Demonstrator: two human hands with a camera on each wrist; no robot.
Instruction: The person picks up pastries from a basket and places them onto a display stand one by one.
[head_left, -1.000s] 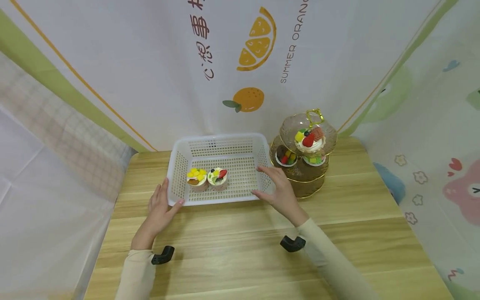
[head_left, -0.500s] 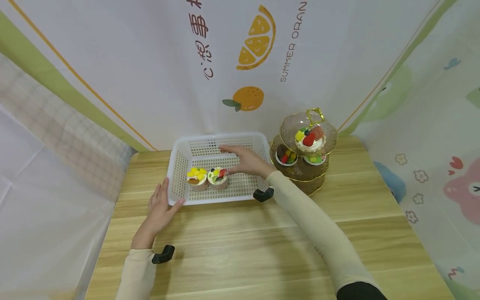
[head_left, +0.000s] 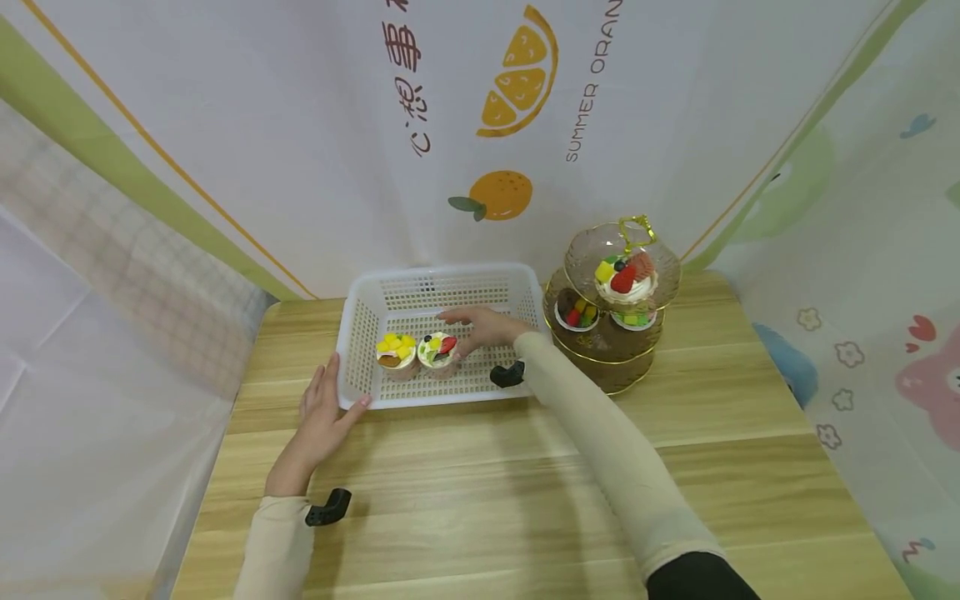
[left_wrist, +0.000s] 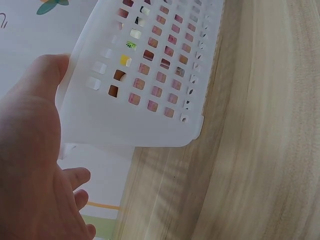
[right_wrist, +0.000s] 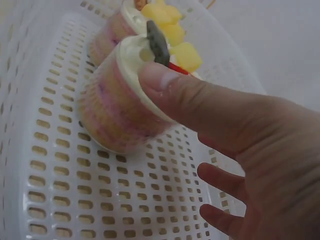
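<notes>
A white plastic basket [head_left: 480, 396] holds two dessert cups. One is a mango-topped cup [head_left: 396, 350]; beside it is a strawberry-topped cup [head_left: 437, 348] with pink and cream layers. My right hand [head_left: 486, 327] is inside the basket, spread around the strawberry-topped cup's right and far sides. In the right wrist view its thumb [right_wrist: 165, 85] overlaps that cup's cream rim, while the other fingers stand apart. My left hand [head_left: 321, 421] holds the basket's near left corner, thumb at the rim and fingers along the left wall outside.
A tiered glass stand [head_left: 611, 367] with gold rims is right of the basket. A fruit tart [head_left: 628, 282] sits on its top tier, with a chocolate cup [head_left: 576, 312] and a green-topped cup [head_left: 633, 319] below. A printed curtain [head_left: 480, 242] hangs behind the wooden table [head_left: 450, 500].
My right hand has moved left from the basket's right edge to the strawberry-topped cup, then slightly lower beside it. The left hand has stayed at the corner.
</notes>
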